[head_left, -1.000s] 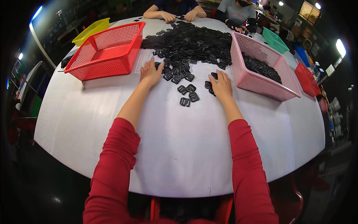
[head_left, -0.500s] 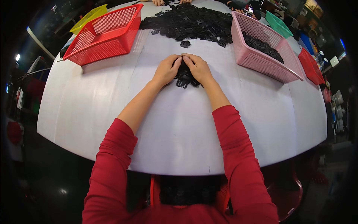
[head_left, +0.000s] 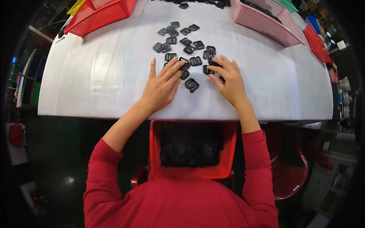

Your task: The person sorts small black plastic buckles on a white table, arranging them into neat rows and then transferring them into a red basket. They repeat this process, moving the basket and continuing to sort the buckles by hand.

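My left hand (head_left: pixel 161 85) lies flat on the white table (head_left: pixel 95 76), its fingertips resting on black plastic buckles (head_left: pixel 192 84) near the front edge. My right hand (head_left: pixel 227 78) rests palm down beside it, fingers spread over a few more buckles. Several black buckles (head_left: pixel 182 40) are scattered just beyond both hands. A red mesh basket (head_left: pixel 192 150) holding many black buckles sits on my lap below the table's front edge. Both arms wear red sleeves.
A red basket (head_left: pixel 100 13) stands at the far left of the table with a yellow one behind it. A pink basket (head_left: pixel 266 21) stands at the far right, with further baskets beyond it. A red plastic chair (head_left: pixel 291 167) is on my right.
Both hands have pulled back toward the table's front edge, dragging a batch of buckles from the far pile. The view has tilted down, showing the red basket on my lap.
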`<action>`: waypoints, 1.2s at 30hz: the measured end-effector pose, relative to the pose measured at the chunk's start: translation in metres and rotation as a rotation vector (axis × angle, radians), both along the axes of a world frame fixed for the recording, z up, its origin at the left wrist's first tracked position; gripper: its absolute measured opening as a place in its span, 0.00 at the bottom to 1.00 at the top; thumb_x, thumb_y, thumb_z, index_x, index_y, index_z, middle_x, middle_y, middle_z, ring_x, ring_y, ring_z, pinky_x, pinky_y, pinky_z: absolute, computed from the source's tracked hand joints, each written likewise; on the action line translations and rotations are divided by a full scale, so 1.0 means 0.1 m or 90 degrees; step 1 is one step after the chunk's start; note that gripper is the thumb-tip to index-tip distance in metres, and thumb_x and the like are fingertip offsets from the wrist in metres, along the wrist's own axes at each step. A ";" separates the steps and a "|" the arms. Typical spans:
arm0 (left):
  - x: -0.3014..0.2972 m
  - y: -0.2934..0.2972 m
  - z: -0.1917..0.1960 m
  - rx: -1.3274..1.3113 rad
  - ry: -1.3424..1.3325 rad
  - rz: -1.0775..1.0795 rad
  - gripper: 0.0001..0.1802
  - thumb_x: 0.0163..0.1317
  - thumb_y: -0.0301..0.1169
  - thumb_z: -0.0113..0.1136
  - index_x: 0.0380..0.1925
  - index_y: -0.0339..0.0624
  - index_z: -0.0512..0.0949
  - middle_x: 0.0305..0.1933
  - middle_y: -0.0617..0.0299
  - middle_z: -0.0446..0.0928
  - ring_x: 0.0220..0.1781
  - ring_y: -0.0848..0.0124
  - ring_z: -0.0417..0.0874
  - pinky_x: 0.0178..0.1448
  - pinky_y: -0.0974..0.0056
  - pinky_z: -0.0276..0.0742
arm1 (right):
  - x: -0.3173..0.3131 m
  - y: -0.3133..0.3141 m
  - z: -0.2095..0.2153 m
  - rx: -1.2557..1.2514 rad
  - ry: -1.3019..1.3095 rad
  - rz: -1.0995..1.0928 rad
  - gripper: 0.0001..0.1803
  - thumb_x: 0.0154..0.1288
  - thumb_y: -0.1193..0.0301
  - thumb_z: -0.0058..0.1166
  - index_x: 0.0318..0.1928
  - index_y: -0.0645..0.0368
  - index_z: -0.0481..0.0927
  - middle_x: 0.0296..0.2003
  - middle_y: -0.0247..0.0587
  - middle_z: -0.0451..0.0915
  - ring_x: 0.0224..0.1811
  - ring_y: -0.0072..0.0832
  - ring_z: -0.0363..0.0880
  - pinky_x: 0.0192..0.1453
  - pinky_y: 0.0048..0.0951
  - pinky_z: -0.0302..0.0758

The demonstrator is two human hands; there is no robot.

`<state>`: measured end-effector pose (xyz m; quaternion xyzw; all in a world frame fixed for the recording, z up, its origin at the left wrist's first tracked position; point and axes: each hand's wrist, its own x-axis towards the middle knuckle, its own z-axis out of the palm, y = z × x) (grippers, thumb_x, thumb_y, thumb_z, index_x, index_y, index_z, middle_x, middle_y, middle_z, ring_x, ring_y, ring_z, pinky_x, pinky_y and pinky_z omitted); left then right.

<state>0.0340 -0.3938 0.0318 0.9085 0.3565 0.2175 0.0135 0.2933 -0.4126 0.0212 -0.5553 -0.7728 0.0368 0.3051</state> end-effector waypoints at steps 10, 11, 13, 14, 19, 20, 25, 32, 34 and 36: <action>-0.19 -0.51 0.03 -0.033 -0.011 -0.102 0.07 0.59 0.30 0.64 0.36 0.46 0.78 0.58 0.61 0.78 0.66 0.61 0.74 0.76 0.32 0.44 | -0.60 -0.43 0.02 0.043 0.045 0.045 0.17 0.56 0.66 0.65 0.47 0.55 0.83 0.52 0.35 0.81 0.61 0.36 0.74 0.70 0.47 0.63; -0.17 -0.49 0.04 -0.026 -0.030 -0.080 0.07 0.59 0.30 0.63 0.37 0.46 0.78 0.57 0.61 0.78 0.65 0.61 0.75 0.75 0.35 0.49 | -0.60 -0.38 0.02 0.046 0.037 0.048 0.17 0.57 0.67 0.65 0.47 0.55 0.84 0.51 0.35 0.81 0.59 0.36 0.75 0.68 0.46 0.66; -0.15 -0.41 0.04 -0.015 -0.069 -0.037 0.09 0.59 0.29 0.63 0.40 0.46 0.79 0.55 0.62 0.79 0.62 0.62 0.76 0.72 0.42 0.58 | -0.59 -0.28 0.00 0.050 0.021 0.054 0.16 0.57 0.69 0.65 0.46 0.55 0.84 0.49 0.36 0.82 0.54 0.37 0.78 0.63 0.43 0.70; -0.13 -0.35 0.04 -0.016 -0.085 -0.007 0.10 0.59 0.29 0.63 0.42 0.46 0.80 0.55 0.63 0.80 0.60 0.62 0.77 0.69 0.46 0.61 | -0.59 -0.23 -0.01 0.122 0.012 0.046 0.13 0.57 0.71 0.64 0.45 0.56 0.85 0.42 0.36 0.84 0.45 0.36 0.80 0.55 0.38 0.74; -0.03 -0.04 0.01 0.054 -0.102 0.040 0.21 0.57 0.32 0.66 0.53 0.46 0.79 0.52 0.64 0.81 0.51 0.64 0.78 0.55 0.58 0.70 | -0.57 -0.35 0.10 -0.034 0.132 -0.004 0.10 0.58 0.69 0.63 0.41 0.55 0.86 0.33 0.32 0.83 0.40 0.33 0.79 0.46 0.35 0.70; 0.01 0.00 -0.02 0.089 -0.099 0.039 0.21 0.56 0.35 0.68 0.51 0.47 0.81 0.49 0.65 0.82 0.51 0.65 0.78 0.55 0.58 0.70 | -0.53 -0.35 0.17 -0.056 0.122 -0.011 0.10 0.59 0.69 0.63 0.41 0.55 0.86 0.33 0.33 0.83 0.41 0.33 0.79 0.46 0.34 0.70; 0.07 -0.07 0.01 -0.127 -0.153 0.088 0.15 0.57 0.34 0.67 0.44 0.47 0.85 0.41 0.64 0.84 0.45 0.65 0.79 0.47 0.60 0.73 | -0.57 -0.08 0.23 0.025 0.130 0.007 0.10 0.56 0.71 0.64 0.40 0.55 0.86 0.38 0.35 0.83 0.43 0.34 0.79 0.50 0.35 0.71; -0.13 -0.07 0.00 0.005 -0.158 0.170 0.15 0.59 0.34 0.66 0.47 0.46 0.84 0.49 0.64 0.82 0.48 0.62 0.78 0.53 0.60 0.71 | -0.89 0.39 0.11 0.081 -0.052 0.128 0.17 0.53 0.71 0.66 0.46 0.51 0.85 0.50 0.28 0.82 0.55 0.30 0.75 0.54 0.35 0.69; -0.20 -0.03 -0.05 0.012 -0.101 0.171 0.16 0.61 0.34 0.64 0.49 0.45 0.83 0.56 0.67 0.80 0.56 0.62 0.75 0.58 0.57 0.67 | -0.94 0.43 0.08 0.069 -0.078 0.136 0.15 0.52 0.70 0.66 0.43 0.52 0.85 0.48 0.27 0.83 0.52 0.28 0.76 0.55 0.34 0.67; -0.27 -0.04 -0.08 0.050 -0.075 0.164 0.15 0.61 0.33 0.64 0.49 0.46 0.84 0.54 0.66 0.81 0.53 0.63 0.76 0.57 0.58 0.68 | -0.98 0.40 0.06 0.096 -0.095 0.125 0.12 0.54 0.69 0.65 0.42 0.52 0.85 0.46 0.26 0.84 0.50 0.27 0.76 0.53 0.34 0.67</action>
